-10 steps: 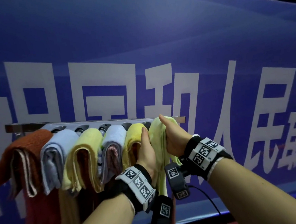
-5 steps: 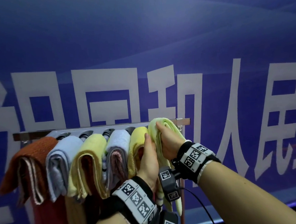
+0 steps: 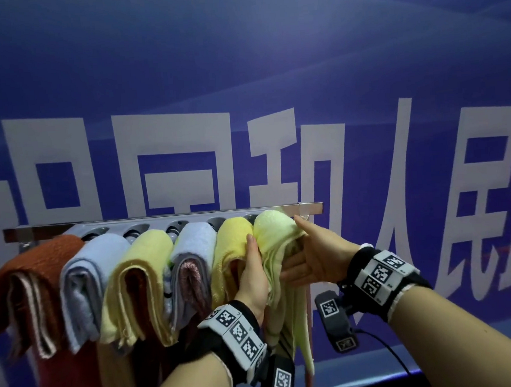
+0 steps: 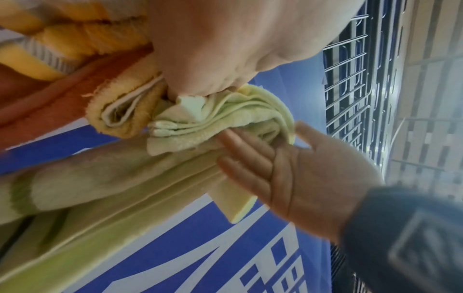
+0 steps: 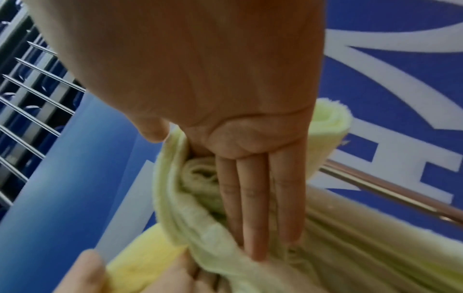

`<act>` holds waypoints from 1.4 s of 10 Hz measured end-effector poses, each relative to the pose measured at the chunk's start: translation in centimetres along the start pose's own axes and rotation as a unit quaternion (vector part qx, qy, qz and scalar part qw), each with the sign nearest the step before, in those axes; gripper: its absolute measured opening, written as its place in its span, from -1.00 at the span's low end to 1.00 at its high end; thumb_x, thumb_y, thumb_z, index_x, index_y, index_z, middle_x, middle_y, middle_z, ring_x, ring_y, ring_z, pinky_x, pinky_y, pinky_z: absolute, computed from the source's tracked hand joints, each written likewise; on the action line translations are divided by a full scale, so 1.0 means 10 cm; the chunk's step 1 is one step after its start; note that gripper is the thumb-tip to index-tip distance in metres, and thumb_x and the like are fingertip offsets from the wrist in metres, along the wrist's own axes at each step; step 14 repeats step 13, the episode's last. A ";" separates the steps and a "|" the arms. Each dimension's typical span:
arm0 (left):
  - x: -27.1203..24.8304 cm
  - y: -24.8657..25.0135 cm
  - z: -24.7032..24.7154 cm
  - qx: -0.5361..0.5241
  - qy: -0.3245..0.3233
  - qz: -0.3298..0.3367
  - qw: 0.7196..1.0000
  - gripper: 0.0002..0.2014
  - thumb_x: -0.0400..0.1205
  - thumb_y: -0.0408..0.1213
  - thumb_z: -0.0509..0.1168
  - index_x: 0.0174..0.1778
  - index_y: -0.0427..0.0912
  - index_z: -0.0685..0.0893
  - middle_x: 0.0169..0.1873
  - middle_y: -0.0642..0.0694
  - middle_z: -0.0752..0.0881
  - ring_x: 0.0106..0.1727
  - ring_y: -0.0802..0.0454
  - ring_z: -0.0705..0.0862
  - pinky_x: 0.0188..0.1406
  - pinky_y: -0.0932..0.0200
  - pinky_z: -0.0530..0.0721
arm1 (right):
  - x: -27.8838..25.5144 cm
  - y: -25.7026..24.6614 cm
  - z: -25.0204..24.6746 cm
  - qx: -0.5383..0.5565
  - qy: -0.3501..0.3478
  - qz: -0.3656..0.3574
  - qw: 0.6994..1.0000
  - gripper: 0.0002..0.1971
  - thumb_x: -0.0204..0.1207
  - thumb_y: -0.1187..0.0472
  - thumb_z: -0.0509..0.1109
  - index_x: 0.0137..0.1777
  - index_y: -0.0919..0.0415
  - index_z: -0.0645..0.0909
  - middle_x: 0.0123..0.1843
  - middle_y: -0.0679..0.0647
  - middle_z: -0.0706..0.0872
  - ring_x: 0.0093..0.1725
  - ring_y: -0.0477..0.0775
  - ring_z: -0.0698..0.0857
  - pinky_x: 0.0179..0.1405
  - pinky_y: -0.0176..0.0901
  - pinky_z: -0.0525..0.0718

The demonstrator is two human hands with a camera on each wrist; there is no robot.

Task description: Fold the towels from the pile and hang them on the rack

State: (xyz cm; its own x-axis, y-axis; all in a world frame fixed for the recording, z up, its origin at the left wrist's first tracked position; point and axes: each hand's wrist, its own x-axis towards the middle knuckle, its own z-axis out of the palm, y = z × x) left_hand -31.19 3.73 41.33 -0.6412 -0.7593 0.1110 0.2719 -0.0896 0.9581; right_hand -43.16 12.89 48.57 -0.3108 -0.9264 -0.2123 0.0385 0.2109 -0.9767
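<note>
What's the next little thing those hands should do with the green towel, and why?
Probably stroke both hands downward to flatten it. The pale green towel already hangs at the right end of the rack, but its layers bunch unevenly between the left hand and the straight fingers of the right hand.

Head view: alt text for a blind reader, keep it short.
The left hand and right hand press flat on either side of a pale green towel, draped at the right end of a metal rack beside five other folded towels. Behind hangs a blue banner with large white characters.
</note>
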 end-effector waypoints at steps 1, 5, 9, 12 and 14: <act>0.19 -0.12 -0.04 -0.003 0.014 -0.029 0.999 0.12 0.18 0.80 0.10 0.51 0.11 0.59 0.37 -0.08 0.72 0.39 -0.09 0.67 0.53 -0.20 0.50 | 0.00 0.19 -0.10 -0.016 0.006 0.016 1.000 -0.13 0.63 -0.50 -0.04 0.63 0.21 0.36 0.17 0.41 0.81 0.18 0.40 0.82 0.30 0.28 0.72; -0.61 0.19 0.21 0.062 -0.021 0.050 0.997 -0.21 0.66 0.40 -0.16 0.75 0.02 0.14 0.65 0.22 0.26 0.63 0.30 0.22 0.57 0.24 0.17 | -0.05 0.43 -0.28 -0.086 0.281 -0.177 0.939 -0.32 0.79 -0.18 0.04 -0.24 0.33 0.74 -0.50 0.05 0.50 -0.47 0.03 0.43 -0.42 -0.09 0.43; -0.39 0.18 0.11 0.087 0.003 -0.045 0.995 0.03 0.46 0.64 -0.03 0.65 -0.08 0.42 0.58 -0.05 0.49 0.60 -0.05 0.44 0.68 -0.13 0.29 | -0.01 0.73 0.18 -0.007 0.048 -0.075 0.996 -0.23 0.61 -0.49 0.09 0.69 -0.06 0.36 0.70 -0.01 0.43 0.65 0.03 0.42 0.67 0.21 0.30; -1.25 0.61 -0.09 0.114 -0.028 -0.082 0.990 -0.27 0.75 0.32 -0.17 0.71 -0.08 0.29 0.67 -0.10 0.37 0.69 -0.06 0.30 0.53 -0.03 0.30 | -0.69 0.56 0.40 0.015 0.082 -0.073 0.994 -0.14 0.57 -0.50 0.17 0.77 -0.05 0.22 0.76 0.10 0.31 0.72 0.13 0.31 0.63 0.18 0.37; -1.54 0.76 -0.24 0.109 -0.031 -0.085 0.990 -0.29 0.76 0.30 -0.17 0.72 -0.06 0.27 0.69 -0.06 0.34 0.71 -0.04 0.27 0.66 -0.19 0.15 | -0.96 0.50 0.60 0.014 0.080 -0.077 0.994 -0.21 0.68 -0.37 0.13 0.77 0.09 0.22 0.75 0.15 0.32 0.72 0.16 0.32 0.68 0.20 0.33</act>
